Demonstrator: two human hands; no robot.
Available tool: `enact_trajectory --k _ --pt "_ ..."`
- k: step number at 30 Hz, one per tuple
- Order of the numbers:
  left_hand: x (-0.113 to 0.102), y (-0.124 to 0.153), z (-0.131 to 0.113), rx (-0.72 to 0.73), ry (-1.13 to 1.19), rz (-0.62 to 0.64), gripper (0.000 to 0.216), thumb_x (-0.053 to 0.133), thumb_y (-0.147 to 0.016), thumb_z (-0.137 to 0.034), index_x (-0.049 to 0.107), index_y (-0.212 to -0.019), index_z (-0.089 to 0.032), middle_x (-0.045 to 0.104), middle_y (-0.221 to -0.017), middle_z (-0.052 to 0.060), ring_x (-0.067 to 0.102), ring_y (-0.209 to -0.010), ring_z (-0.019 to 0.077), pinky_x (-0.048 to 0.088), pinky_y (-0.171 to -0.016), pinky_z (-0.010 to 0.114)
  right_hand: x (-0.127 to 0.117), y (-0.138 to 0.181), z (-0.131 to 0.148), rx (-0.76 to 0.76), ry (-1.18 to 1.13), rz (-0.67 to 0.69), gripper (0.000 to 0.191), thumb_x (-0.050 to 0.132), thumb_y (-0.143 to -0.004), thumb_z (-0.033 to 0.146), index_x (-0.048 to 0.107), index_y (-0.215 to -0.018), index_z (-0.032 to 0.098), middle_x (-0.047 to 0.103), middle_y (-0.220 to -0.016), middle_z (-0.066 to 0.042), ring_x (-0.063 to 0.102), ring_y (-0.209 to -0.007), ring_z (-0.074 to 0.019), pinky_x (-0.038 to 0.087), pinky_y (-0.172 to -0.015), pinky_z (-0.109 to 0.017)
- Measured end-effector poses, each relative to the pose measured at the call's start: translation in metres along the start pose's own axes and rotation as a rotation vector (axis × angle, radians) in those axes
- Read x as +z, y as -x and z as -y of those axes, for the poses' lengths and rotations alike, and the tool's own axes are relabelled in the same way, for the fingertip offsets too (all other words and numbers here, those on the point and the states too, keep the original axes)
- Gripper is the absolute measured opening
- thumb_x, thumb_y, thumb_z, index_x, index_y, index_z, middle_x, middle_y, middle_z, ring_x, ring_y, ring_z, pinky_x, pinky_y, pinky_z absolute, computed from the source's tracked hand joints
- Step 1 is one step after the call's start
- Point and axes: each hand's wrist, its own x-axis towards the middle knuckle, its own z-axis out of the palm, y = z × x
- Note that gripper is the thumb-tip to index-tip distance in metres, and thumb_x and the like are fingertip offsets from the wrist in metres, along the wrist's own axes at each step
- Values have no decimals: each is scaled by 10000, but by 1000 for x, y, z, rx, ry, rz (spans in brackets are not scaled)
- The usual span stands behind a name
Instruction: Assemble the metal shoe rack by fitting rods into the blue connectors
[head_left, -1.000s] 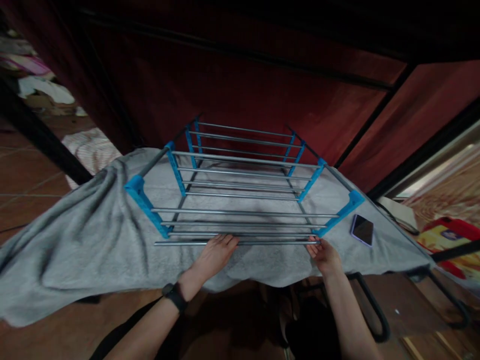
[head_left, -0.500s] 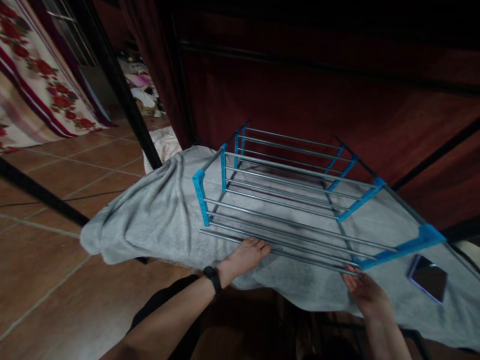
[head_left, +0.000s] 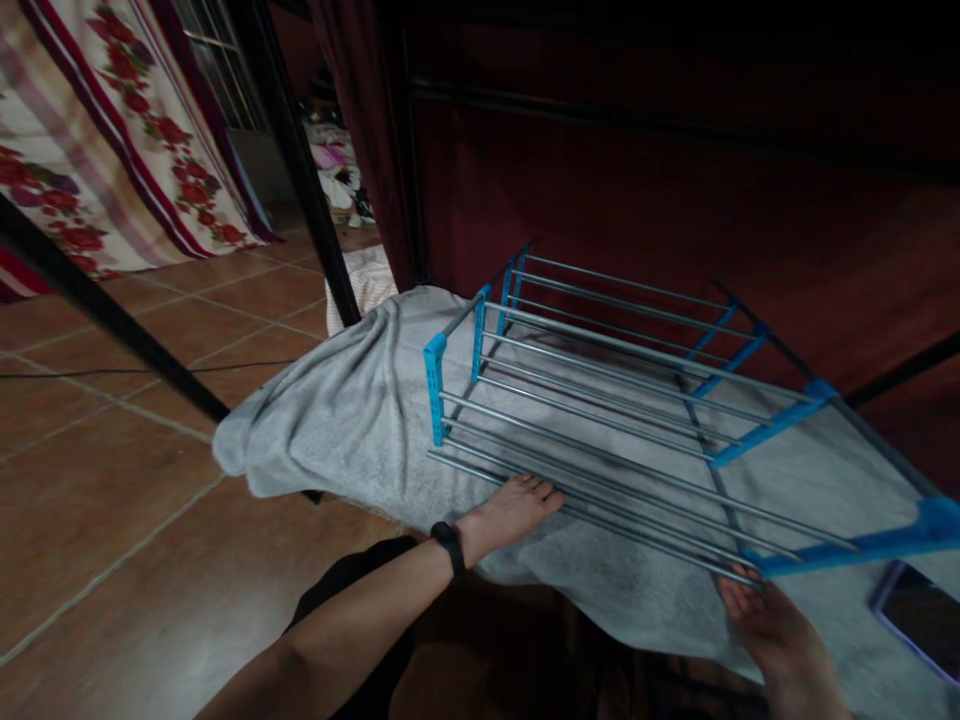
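A shoe rack with blue plastic brackets and thin grey metal rods lies on its side on a grey blanket. Along its near side runs a separate metal rod, parallel to the rack's other rods. My left hand, a black band on its wrist, is closed over this rod near its middle. At the rod's right end, my right hand has its fingers curled around it, palm up, close to the lower right blue bracket. The tip at that end lies against my fingers.
The grey blanket covers the bed between black metal posts. A phone lies at the right, close to the rack. Dark red cloth hangs behind. To the left are a tiled floor, a cable and a flowered curtain.
The camera view has shifted, so the scene sits further right. Both hands keep their hold on the rod, with little visible movement against the rack.
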Motion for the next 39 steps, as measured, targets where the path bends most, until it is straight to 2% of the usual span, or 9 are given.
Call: enact_trajectory --k 4,7,13,22,26,30,33,39 --pt "10 2 -3 72 -39 -27 119 529 -938 -144 565 -1044 -184 628 -913 47 602 -826 192 448 -778 338 -5 -3 3 21 6 34 346 392 -704 29 630 -834 243 680 -896 -38 704 -786 -154 631 -626 -319" --pt "13 5 -6 110 -75 -46 186 527 -933 -126 560 -1110 -174 626 -924 45 595 -840 187 440 -787 332 -8 -3 4 5 34 58 402 354 -675 -7 618 -883 214 674 -919 -31 700 -806 -146 630 -638 -315" --pt "2 9 -7 59 -113 -21 250 458 -954 -114 544 -1180 -175 629 -972 60 595 -875 187 423 -780 325 -1 7 7 31 73 34 405 333 -690 -31 607 -872 205 658 -937 -36 689 -799 -136 619 -637 -282" --pt "-1 7 -8 73 -128 -54 328 502 -919 -98 523 -1239 -167 630 -1028 79 579 -918 194 423 -843 342 11 22 11 41 95 -29 383 330 -743 -29 603 -883 200 646 -927 -28 684 -744 -113 614 -612 -253" --pt "0 7 -9 76 -137 -52 345 496 -927 -105 510 -1266 -167 631 -1028 78 576 -919 198 423 -836 349 7 29 14 91 112 14 375 327 -763 0 611 -926 184 663 -965 -64 702 -795 -147 628 -611 -293" --pt "0 7 -9 76 -125 -75 320 493 -933 -105 524 -1246 -167 629 -1000 72 574 -908 197 424 -822 348 2 35 17 87 144 117 347 355 -769 25 610 -965 155 674 -1045 -127 709 -937 -202 643 -684 -358" --pt "0 8 -8 84 -124 -83 315 478 -939 -101 528 -1244 -159 633 -1007 73 577 -914 198 426 -817 350 1 37 17 75 171 127 377 348 -756 10 618 -962 175 681 -1048 -119 707 -935 -187 641 -694 -339" --pt "1 9 -8 91 -145 -62 374 426 -957 -97 479 -1319 -179 632 -1055 69 580 -926 191 423 -840 348 -6 26 16 64 171 60 338 388 -806 -3 660 -850 192 669 -940 -46 704 -787 -130 616 -693 -243"
